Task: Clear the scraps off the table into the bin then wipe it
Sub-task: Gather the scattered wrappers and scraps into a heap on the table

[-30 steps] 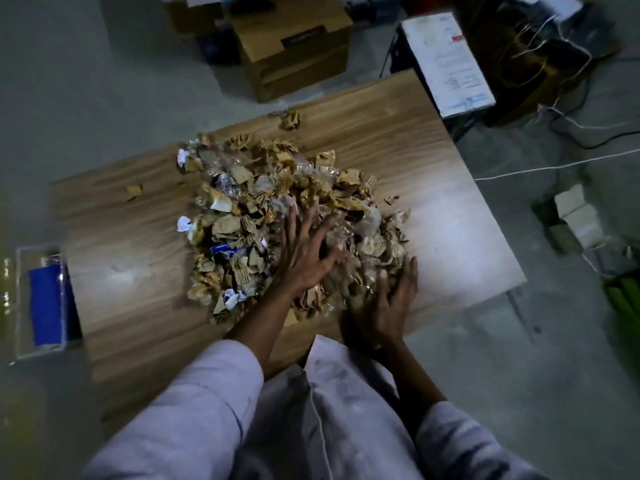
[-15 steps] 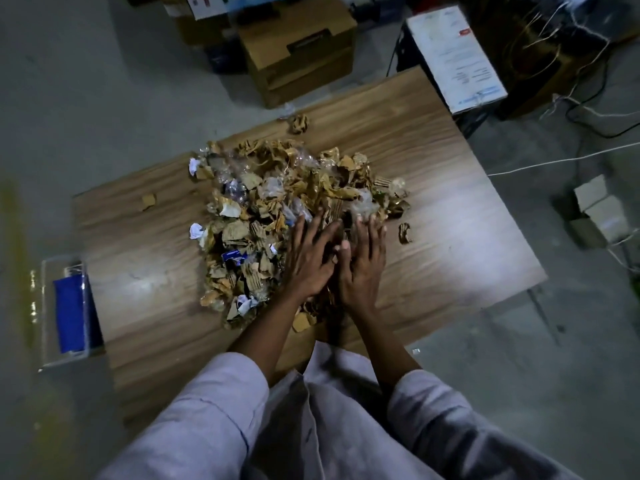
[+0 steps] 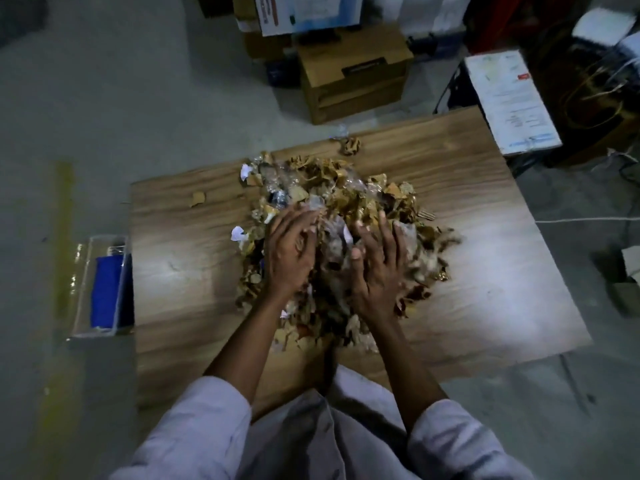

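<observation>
While scraps (image 3: 346, 192) sit heaped mid-table (image 3: 502, 258), clearing looks barely begun. Left hand (image 3: 291, 251) and right hand (image 3: 377, 268) press on heap, fingers spread, gathering, not clenched. Stray bits (image 3: 198, 199) lie apart. Clear box (image 3: 83, 271) beside table's left edge. Binning, wiping both left.

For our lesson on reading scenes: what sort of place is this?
Probably a storeroom or workshop: cardboard boxes stand on a bare concrete floor, with loose cables beside the wooden table.
</observation>
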